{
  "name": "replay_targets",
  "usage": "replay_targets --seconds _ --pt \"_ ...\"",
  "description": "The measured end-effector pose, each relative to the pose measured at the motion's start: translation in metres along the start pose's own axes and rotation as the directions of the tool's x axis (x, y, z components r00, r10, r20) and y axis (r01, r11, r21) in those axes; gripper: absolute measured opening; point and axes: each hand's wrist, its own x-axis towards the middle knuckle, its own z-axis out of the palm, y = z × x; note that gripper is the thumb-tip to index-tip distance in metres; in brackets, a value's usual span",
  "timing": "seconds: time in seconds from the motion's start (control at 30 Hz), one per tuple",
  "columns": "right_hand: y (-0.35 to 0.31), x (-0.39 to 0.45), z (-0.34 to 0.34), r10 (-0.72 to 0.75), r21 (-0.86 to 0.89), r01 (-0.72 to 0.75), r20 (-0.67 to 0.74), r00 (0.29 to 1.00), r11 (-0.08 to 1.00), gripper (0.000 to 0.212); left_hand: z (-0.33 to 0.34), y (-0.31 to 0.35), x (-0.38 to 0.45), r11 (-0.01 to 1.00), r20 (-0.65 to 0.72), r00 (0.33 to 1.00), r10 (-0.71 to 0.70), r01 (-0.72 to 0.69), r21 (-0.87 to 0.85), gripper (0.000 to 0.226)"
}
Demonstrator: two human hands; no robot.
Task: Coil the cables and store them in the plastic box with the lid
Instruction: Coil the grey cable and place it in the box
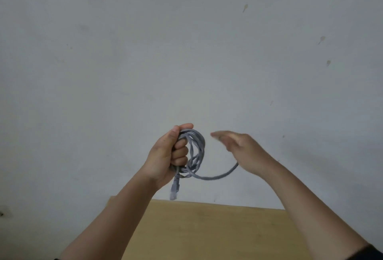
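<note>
Head view: both forearms are raised in front of a pale wall (186, 42) marked with a few small stains at 1 to 3 o'clock. The wall fills most of the frame, leaving open room on all sides of the hands. The far edge of the wooden table (207, 230) runs across the frame at 6 o'clock, below both hands and apart from them. The left hand (167, 156) has its fingers (180, 149) curled tight around a grey cable (198, 152), wound in several loops. One plug end (174, 189) hangs below the fist toward 6 o'clock. A free strand (217, 177) arcs toward 3 o'clock and passes behind the right hand (242, 148), whose fingers are extended and pressed together, motion-blurred. Whether that hand grips the strand cannot be told.
</note>
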Motion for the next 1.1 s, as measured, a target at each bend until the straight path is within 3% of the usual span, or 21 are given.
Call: replay_targets --seconds 0.1,0.2,0.4,0.57,0.73,0.87,1.0,1.1 --pt "-0.009 -0.002 0.011 -0.014 -0.070 0.028 0.202 0.979 0.997 0.030 0.013 -0.004 0.003 1.000 0.006 1.000 0.011 -0.011 0.000 0.034" --pt "-0.014 -0.005 0.014 -0.021 -0.092 0.044 0.239 0.971 0.995 0.029 0.018 -0.005 0.008 0.995 -0.113 0.991 0.075 -0.081 -0.052 0.033" --pt "-0.010 -0.009 0.027 -0.166 -0.123 0.173 0.065 0.984 0.977 0.030 0.020 0.001 0.020 0.926 -0.424 0.904 0.049 -0.201 -0.320 0.031" --pt "-0.004 -0.018 0.045 -0.144 -0.027 0.145 0.045 0.989 0.989 0.030 0.023 0.009 0.024 0.844 -0.515 0.857 -0.008 -0.271 -0.464 0.031" --pt "-0.010 -0.015 0.057 -0.123 0.073 0.123 -0.009 0.992 0.990 0.033 0.038 0.002 0.021 0.907 -0.569 0.821 0.043 -0.271 -0.323 0.028" --pt "-0.011 -0.009 0.059 -0.088 0.074 0.096 -0.112 0.990 0.993 0.014 0.045 -0.006 0.018 0.957 -0.561 0.814 0.151 -0.263 -0.124 0.034" --pt "-0.009 -0.003 0.059 -0.019 0.045 0.029 -0.208 0.978 0.999 0.021 0.051 -0.018 0.012 0.961 -0.508 0.818 0.271 -0.263 0.089 0.033" --pt "-0.008 -0.002 0.060 -0.008 0.216 0.060 -0.233 0.973 0.975 0.014 0.054 -0.020 0.013 0.951 -0.477 0.822 0.310 -0.275 0.144 0.033"
